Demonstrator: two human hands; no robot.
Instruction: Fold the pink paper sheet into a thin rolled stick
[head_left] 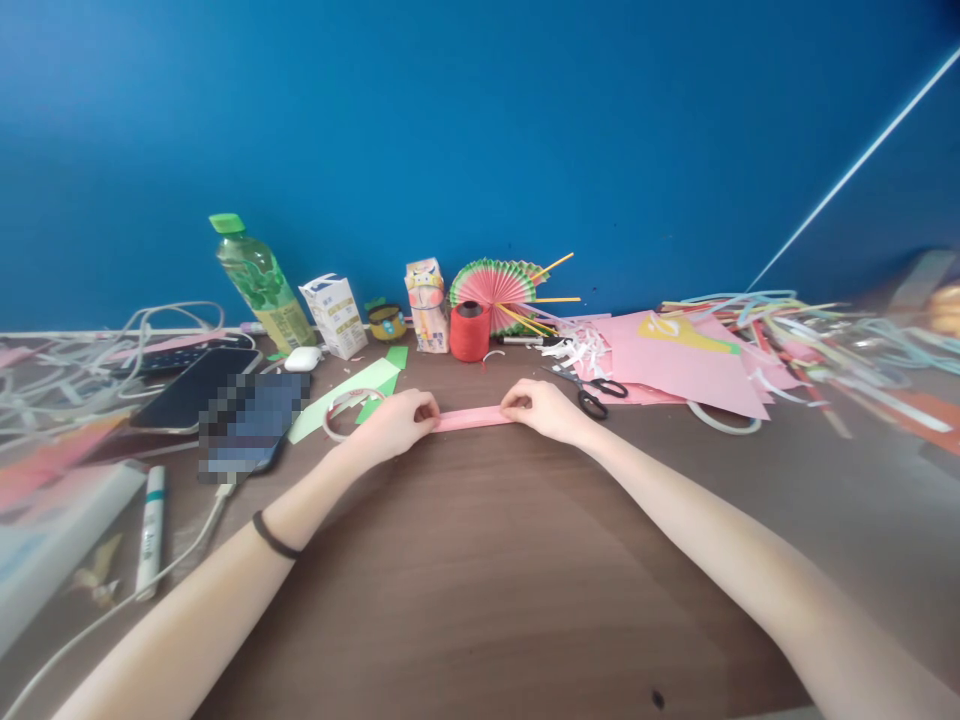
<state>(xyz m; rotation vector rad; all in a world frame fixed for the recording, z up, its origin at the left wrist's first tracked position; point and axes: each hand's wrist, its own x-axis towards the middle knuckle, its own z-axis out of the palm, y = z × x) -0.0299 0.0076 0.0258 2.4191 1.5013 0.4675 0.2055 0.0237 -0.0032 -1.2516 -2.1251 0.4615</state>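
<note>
A narrow strip of pink paper (471, 418) is stretched level between my two hands, low over the brown table. My left hand (399, 418) pinches its left end between thumb and fingers. At the right end, my right hand (541, 408) pinches it the same way. Just behind my left hand lies a roll of tape (335, 412), partly covered by that hand, along with pieces of green paper (349, 385). Black-handled scissors (596, 398) rest to the right of my right hand.
Along the blue wall stand a green-capped bottle (259, 280), a small carton (335, 315), a red thread spool (470, 332) and a pleated paper fan (495, 285). Pink sheets (675, 360) and paper strips lie right. Phones (259, 425), a marker (151, 530) and a cable (187, 550) are left.
</note>
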